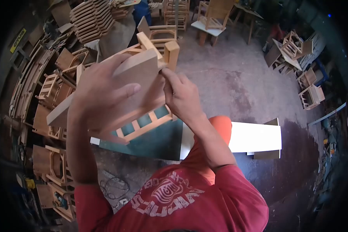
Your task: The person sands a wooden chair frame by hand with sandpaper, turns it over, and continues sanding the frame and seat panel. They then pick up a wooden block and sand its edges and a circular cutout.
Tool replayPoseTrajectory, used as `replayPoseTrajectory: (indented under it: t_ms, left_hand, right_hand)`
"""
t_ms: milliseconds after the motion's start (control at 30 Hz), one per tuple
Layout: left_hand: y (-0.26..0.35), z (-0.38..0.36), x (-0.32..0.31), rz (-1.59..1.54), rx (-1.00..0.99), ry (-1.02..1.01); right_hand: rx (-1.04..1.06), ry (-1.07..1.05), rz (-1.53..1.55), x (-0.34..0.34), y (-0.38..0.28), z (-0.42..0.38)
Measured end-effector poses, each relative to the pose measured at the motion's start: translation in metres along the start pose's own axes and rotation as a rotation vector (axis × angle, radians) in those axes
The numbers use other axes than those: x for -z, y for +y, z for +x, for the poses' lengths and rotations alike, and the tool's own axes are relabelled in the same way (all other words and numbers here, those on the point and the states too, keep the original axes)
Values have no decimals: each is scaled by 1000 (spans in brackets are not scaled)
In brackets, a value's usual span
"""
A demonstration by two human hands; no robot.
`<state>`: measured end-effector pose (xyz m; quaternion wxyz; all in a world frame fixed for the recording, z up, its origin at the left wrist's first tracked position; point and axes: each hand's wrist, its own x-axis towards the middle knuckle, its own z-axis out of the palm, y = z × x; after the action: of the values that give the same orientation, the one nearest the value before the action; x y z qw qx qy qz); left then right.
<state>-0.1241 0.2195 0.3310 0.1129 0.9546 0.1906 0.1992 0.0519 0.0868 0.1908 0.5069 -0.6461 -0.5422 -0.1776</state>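
A small wooden chair is tilted up in front of me, its flat seat panel turned toward me. My left hand grips the panel's upper edge, with the thumb lying on the flat face. At the panel's right corner, beside a leg, my right hand is closed with its fingers curled. A small dark bit shows at its fingertips, too hidden to name. The slatted part of the chair rests low over a green-topped bench.
A white board extends to the right of the bench. Chairs line the left side, and stacked wooden frames stand at the back left. Another chair stands on a white-topped table. Cables lie on the floor.
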Motion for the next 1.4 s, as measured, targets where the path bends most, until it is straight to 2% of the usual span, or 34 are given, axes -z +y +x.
replayPoseTrajectory:
  t_ms: [67,200,300,367,433,500,567,600,633,700,867,933,1067,1133,1167,1233,1300,1367,1400]
  left_hand:
    - [-6,-4,-2,-31,-29,19]
    - [-6,-7,0,-37,-91,97]
    - [-8,-7,-3,10,-86,82]
    - [-8,-9,1,-41,-97,112]
    - [-4,-11,3,-86,-120,133]
    - [-4,-15,-3,-54,-100,98]
    - [-6,-10,-1,-4,-104,111]
    - [-7,-11,-2,-36,-112,114]
    - [-7,-11,-2,-66,-117,120]
    - [0,-11,-1,-46,-72,106]
    - [0,-8,0,-51,-21,61]
    - [-3,-6,-1,-7,-24,52]
    - [1,-4,-2,-8,2,68]
    - [-4,-4,-2,-72,-17,35]
    - [-5,-4,-3,-68,-7,32]
    - [-3,-5,-6,-3,17,56]
    - [-6,-4,-6,7,-7,54]
    - [-5,-1,-2,21,-21,68]
    - [-1,-1,-2,3,-2,70]
  right_hand:
    - [-33,-87,-114,9,-7,5]
    - [-4,-83,-142,1,-6,-2]
    - [75,-74,-169,3,1,10]
    - [1,-156,-211,12,-10,0]
    - [33,-119,-192,1,-2,21]
    - [20,-85,-183,1,-2,9]
    - [-94,-78,74,3,-3,7]
    - [-234,-55,251,5,-11,0]
    - [-225,-52,252,1,-13,5]
    - [-416,65,433,-13,-19,0]
    - [-568,41,601,-15,-27,-2]
    - [-747,138,836,-25,-28,-8]
    - [-777,166,963,-32,-33,2]
    - [-956,293,1384,-30,-51,-6]
    - [-964,287,1389,-30,-47,2]
    - [-967,308,1663,-27,-35,16]
    - [-998,320,1712,-18,-42,12]
    - [-1086,251,1925,-11,-44,2]
    - [-1038,226,2001,-13,-39,4]
